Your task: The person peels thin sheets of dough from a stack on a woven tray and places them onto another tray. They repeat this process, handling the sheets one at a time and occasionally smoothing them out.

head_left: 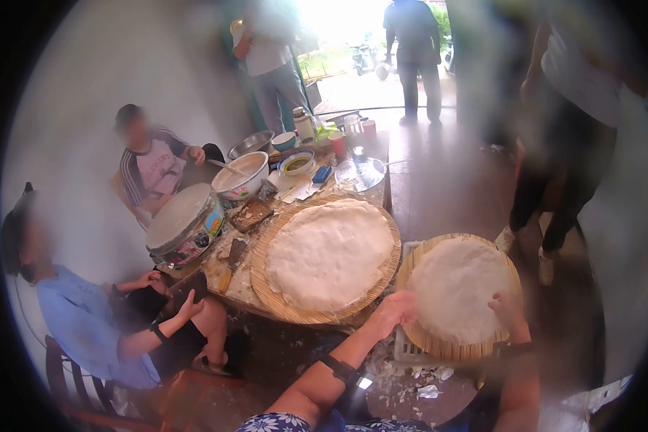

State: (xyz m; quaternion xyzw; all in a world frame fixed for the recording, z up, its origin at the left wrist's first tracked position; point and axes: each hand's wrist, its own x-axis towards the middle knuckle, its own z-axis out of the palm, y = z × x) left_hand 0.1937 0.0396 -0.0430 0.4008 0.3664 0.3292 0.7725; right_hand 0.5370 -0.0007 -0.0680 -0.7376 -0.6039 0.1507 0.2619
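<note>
In front of me a smaller round straw mat (pixel 511 270) carries a wide, flat, pale dough sheet (pixel 457 288). My left hand (pixel 397 309) is over the mat's left edge, close to the dough; its fingers are blurred. At the right side of the dough my right hand (pixel 507 307) is closed, fingers curled, and whatever they may pinch is hidden. Beyond my left hand, a larger straw mat (pixel 263 270) on the table holds another broad pale dough sheet (pixel 331 252).
A wooden-handled scraper (pixel 232 265), an enamel basin (pixel 241 189), a blue box (pixel 322 174) and cups share the messy table. On the left, a seated person (pixel 86 302) holds a dark blade (pixel 187 288); another sits behind a drum-shaped stack (pixel 187 223). Several people stand farther back.
</note>
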